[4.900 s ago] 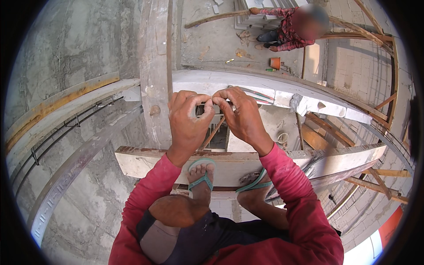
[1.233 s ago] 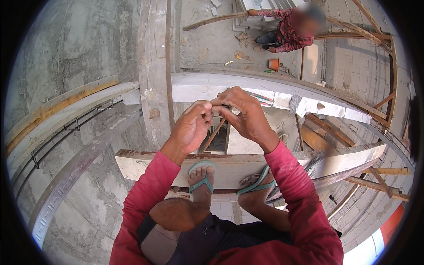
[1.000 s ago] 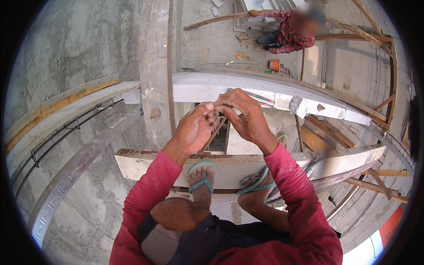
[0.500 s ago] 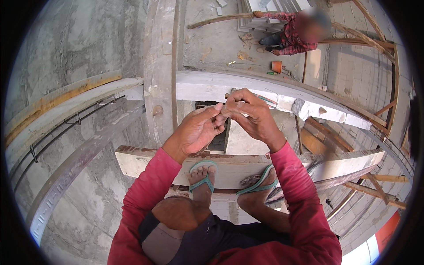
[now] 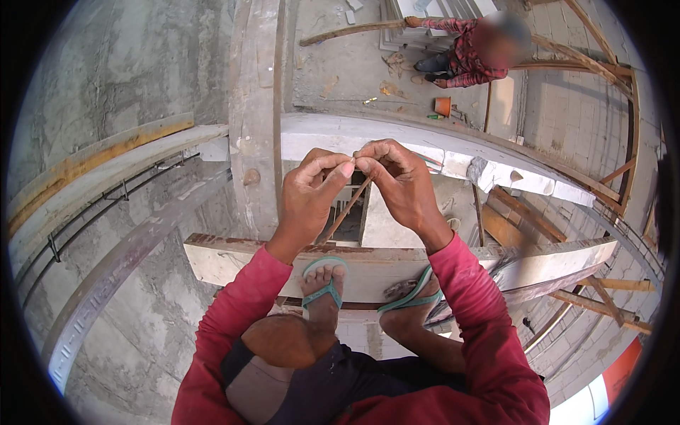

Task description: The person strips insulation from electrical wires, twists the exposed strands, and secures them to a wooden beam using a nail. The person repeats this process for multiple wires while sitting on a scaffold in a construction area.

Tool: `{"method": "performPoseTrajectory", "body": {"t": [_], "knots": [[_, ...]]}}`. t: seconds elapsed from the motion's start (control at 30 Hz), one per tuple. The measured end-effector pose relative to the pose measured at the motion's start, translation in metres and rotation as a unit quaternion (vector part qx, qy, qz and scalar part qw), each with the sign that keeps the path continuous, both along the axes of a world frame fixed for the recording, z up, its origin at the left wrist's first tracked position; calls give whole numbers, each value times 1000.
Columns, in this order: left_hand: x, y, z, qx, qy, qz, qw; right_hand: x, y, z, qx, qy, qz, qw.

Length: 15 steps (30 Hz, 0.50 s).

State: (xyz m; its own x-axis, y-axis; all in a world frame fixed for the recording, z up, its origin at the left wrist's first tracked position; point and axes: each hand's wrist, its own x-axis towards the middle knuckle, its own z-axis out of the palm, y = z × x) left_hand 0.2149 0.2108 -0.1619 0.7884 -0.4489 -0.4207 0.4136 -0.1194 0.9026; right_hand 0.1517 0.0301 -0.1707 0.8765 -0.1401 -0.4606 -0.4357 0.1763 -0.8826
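Observation:
My left hand (image 5: 310,195) and my right hand (image 5: 405,185) meet in front of me, above the white block wall top. Thumb and forefinger are pinched together on each, and the fingertips nearly touch. Whatever they pinch is too small to make out. A thin brown strip (image 5: 347,209) slants down and left from just below the fingers; I cannot tell if it is held or lies beyond. Behind my right hand, a thin reddish and green tool-like thing (image 5: 430,161) rests on the block wall (image 5: 333,131), partly hidden.
My sandalled feet stand at a wooden plank (image 5: 234,253). An upright grey beam (image 5: 255,85) rises at left, beside a rough concrete wall (image 5: 134,64). On the floor below, a person (image 5: 464,60) in a checked shirt grips a wooden pole (image 5: 347,33) near an orange bucket (image 5: 443,107).
Both hands have risen slightly, and my left hand has turned from palm-up to a pinch against the right. The brown strip has come into view below them.

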Motion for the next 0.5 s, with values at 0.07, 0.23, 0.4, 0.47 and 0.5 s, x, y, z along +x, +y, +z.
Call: {"method": "performPoseTrajectory", "body": {"t": [0.07,0.23,0.4,0.47,0.5], "knots": [[2,0,4,65,-94,-27,993,1,0,2,8,6,-8,1000],[1,-3,7,133,-198,-43,970,2,3,3,36,34,-31,998],[0,-2,4,123,-229,-48,964,-1,8,1,-25,5,-35,999],[1,-2,3,126,-227,-51,964,-2,7,1,-149,-60,-2,987],[1,-3,4,129,-227,-53,964,-3,6,1,-211,-92,16,973]]}}
